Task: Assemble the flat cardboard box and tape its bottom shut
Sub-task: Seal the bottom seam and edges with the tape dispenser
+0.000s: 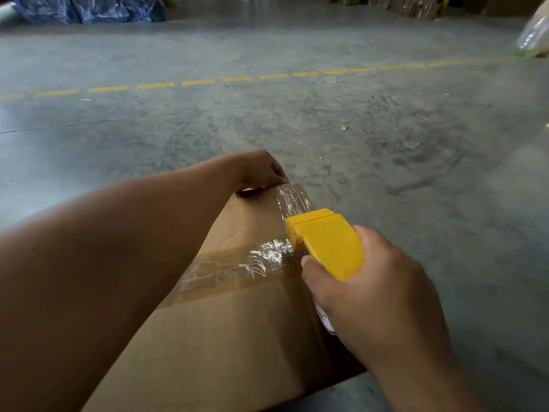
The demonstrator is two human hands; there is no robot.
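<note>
A brown cardboard box (237,337) stands on the floor with its closed flaps facing up. Clear tape (237,267) runs across the centre seam, and a second wrinkled strip (294,199) lies along the far right edge. My right hand (377,292) grips a yellow tape dispenser (326,242), whose front end rests at the box's right edge where the seam tape ends. My left hand (261,172) presses down on the far corner of the box, fingers curled over the edge. My left forearm hides much of the box's left side.
The box sits on a grey concrete floor (386,138) with a dashed yellow line (237,79) across it. Blue wrapped bundles (89,8) lie at the far left, stacked cardboard (401,4) at the far right, and a clear plastic bag (533,34) at the right edge.
</note>
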